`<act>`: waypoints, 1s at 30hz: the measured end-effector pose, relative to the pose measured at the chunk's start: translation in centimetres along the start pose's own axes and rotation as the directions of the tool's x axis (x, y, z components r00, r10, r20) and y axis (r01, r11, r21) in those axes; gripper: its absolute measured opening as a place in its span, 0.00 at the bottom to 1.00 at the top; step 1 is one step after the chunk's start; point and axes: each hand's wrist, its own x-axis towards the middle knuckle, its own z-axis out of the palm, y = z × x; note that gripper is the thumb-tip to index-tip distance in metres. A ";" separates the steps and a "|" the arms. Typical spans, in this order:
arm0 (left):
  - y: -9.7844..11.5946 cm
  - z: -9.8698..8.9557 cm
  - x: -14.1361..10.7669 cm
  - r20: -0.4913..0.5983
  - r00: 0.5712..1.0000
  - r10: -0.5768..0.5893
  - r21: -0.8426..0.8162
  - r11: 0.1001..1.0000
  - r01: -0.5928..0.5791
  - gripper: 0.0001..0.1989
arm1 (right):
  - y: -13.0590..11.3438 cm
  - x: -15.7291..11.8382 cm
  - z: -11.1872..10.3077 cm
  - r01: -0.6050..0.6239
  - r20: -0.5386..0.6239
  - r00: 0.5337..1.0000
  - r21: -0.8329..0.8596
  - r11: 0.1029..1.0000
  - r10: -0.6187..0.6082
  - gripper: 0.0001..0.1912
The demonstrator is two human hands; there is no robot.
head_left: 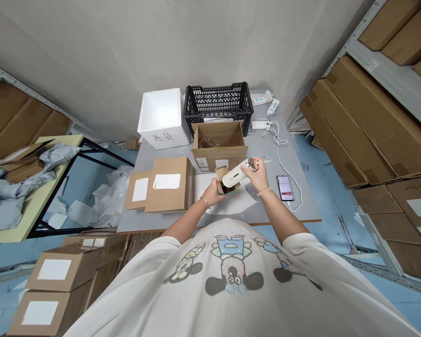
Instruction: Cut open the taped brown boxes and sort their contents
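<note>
Cream cylinder [233, 175], just one, held tilted above the grey surface [303, 199], lower end down and to the left at the mouth of one small carton [222, 175]; how far inside, impossible to tell. Elsewhere on the surface: one open carton [219, 152] with raised flaps; two closed boxes [166, 196] side by side at the left, one white label on top of each; one black crate [217, 113]; one white foam box [164, 138]; one phone [285, 187]; three white power blocks [273, 107] toward the far right.

Both forearms stretched forward from white sleeves and angled inward, close together near the middle. Right hand [260, 178] closed around the upper, metallic end of the cylinder, slightly higher and farther forward than the other. Left hand [212, 193] curled against the left side of the small carton, gripping and steadying it, fingers partly hidden. One pale bangle [205, 202] on the left wrist, one beaded bracelet [264, 191] on the right.

Smooth, rounded body on the cylinder, with a dark narrow mark along the side and a mirror-bright end. Brown card flaps and a green edge on the small carton. White paper [238, 202] spread beneath, flat and thin. Crumpled clear film inside the open carton. Latticed plastic for the crate, dark handwriting across the foam box. White cable [282, 141] looped loosely, running down to the phone.
</note>
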 end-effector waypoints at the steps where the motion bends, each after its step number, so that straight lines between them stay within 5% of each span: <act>1: 0.0 0.1 0.1 -0.005 1.000 -0.008 -0.011 1.000 0.008 0.36 | -0.1 -0.3 0.2 0.072 0.048 0.996 -0.079 0.994 -0.068 0.31; 6: -0.7 0.5 0.4 -0.094 0.994 -0.063 -0.095 0.994 0.054 0.36 | -0.4 -1.7 1.2 0.286 0.246 0.945 -0.314 0.906 -0.213 0.32; 14: -1.0 1.1 0.6 -0.119 0.993 0.017 -0.196 0.980 -0.040 0.37 | -0.6 -1.5 1.2 0.517 0.483 0.819 -0.384 0.765 -0.310 0.30; 22: -1.2 1.9 1.2 -0.051 0.998 0.044 -0.216 0.975 -0.054 0.37 | 1.5 -1.8 3.3 0.562 0.606 0.795 -0.731 0.387 -0.011 0.22; 30: -1.4 1.4 1.2 -0.017 1.000 0.026 -0.110 0.994 -0.028 0.38 | 3.1 -1.4 5.1 0.471 0.518 0.837 -0.846 0.252 0.176 0.26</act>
